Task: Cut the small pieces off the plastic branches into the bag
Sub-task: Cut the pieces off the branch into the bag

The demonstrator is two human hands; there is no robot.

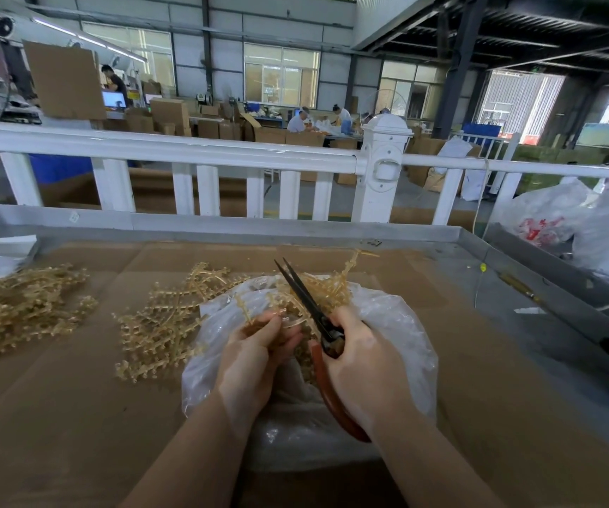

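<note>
Clear plastic bag [398,324] lying open on the cardboard-covered table [75,416], taken as landmark. Above its mouth, left hand [255,357] curled round a tan plastic branch [259,306], stem pointing away from the body and slightly left. Beside it, over the bag's right half, right hand [361,364] gripping red-handled scissors [314,317]; long axis running from lower right to upper left, dark blades slightly parted, tips aimed away toward the far rim of the table. More branches [332,287] bunched at the bag's far edge. Left of the bag, touching it, a loose heap of branches [160,324]; farther left, well apart, another heap [20,309].
</note>
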